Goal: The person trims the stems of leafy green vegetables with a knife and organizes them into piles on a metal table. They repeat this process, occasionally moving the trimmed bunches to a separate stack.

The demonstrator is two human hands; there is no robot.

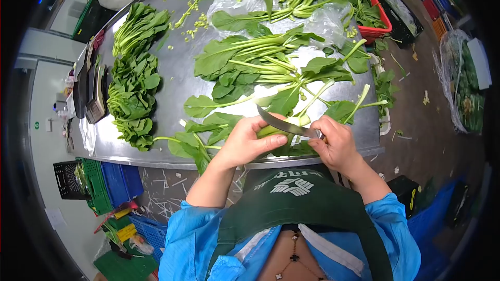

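Note:
My right hand (336, 141) grips a knife (285, 126) by its handle, near the table's front edge. Its curved blade points left and lies across the stem ends of a small bunch of leafy greens (300, 119). Around that bunch my left hand (249, 143) is closed, its thumb just below the blade. Part of the bunch is hidden behind the blade and the fingers. Loose long-stemmed greens (250, 65) spread over the metal table (177, 80) beyond my hands. A few leafy stems (187, 147) hang at the edge left of my left hand.
Bundled greens (134, 86) line the table's left side, beside a scale (96, 105). Clear plastic bags (317, 26) lie among greens at the back. A red crate (372, 32) of greens stands at the back right. Blue crates (119, 181) sit on the floor left, among scattered trimmings.

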